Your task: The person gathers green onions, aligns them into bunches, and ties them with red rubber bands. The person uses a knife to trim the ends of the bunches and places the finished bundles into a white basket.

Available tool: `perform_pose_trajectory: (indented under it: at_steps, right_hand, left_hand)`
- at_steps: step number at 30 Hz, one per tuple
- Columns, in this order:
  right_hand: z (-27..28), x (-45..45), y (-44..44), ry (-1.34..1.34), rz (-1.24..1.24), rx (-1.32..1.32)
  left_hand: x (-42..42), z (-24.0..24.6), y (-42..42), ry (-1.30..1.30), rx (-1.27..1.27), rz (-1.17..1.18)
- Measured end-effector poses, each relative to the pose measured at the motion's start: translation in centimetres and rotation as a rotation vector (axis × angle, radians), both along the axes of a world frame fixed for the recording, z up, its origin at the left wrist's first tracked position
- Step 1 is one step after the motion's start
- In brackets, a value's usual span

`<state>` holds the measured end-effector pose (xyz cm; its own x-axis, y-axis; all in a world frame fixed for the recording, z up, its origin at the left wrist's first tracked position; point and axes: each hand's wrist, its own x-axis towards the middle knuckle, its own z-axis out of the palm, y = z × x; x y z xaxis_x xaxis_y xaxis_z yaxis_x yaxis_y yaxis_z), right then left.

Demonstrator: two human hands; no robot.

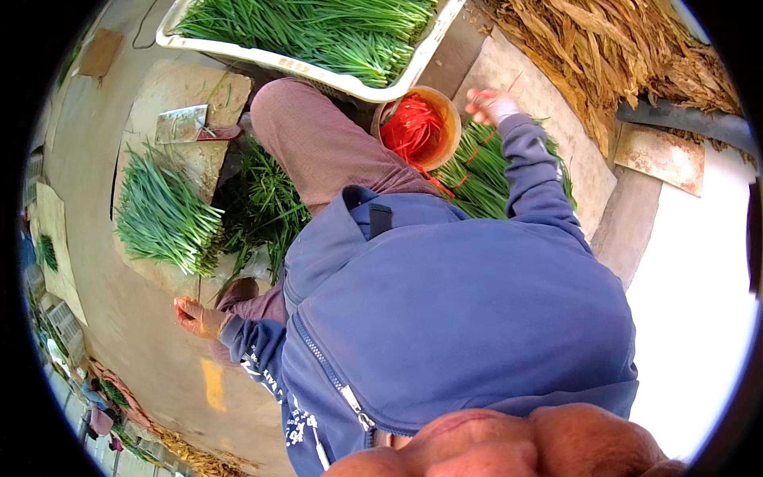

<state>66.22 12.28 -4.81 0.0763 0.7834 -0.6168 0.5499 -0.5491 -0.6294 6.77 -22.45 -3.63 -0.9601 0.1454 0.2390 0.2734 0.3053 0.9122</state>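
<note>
My left hand, fingers curled together and nothing visible in them, hovers over the floor below a loose bundle of green chives. My right hand is above tied chive bundles, its fingers bent and blurred; a thin red strand shows beside it, and whether the hand grips it I cannot tell. Red ties cross these bundles. Left of that hand, an orange-brown bucket holds red plastic strands. A wide-bladed cleaver with a red handle lies on a board at the left.
A white plastic crate full of chives stands ahead, beyond my bent knee. Loose dark green leaves lie between my legs. Dry brown leaves are heaped at the upper right. Flat boards lie on the floor; people are far off at lower left.
</note>
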Motion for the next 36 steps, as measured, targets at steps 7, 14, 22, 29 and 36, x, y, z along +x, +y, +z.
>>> perform_pose_trajectory:
  at_steps: [7, 14, 22, 29, 36]
  right_hand:
    - [-5.7, -3.9, -5.0, -0.204, 0.574, 0.07]
    - [-11.1, -7.7, -6.3, -0.43, 0.797, 0.186]
    - [-7.9, -9.1, -3.7, 0.288, 0.447, -0.189]
    - [-4.4, -6.9, -1.2, 0.314, 0.405, -0.236]
    - [7.0, -7.7, -1.4, 1.238, 0.288, 0.135]
  left_hand:
    - [2.0, 0.4, -0.8, -0.081, 0.09, 0.013]
    - [1.9, 0.9, -2.1, -0.106, 0.028, 0.008]
    - [2.4, 0.9, -2.4, -0.078, 0.145, 0.027]
    - [2.2, 0.2, -2.4, -0.176, 0.163, -0.094]
    - [2.1, -1.1, -1.4, -0.144, 0.177, -0.02]
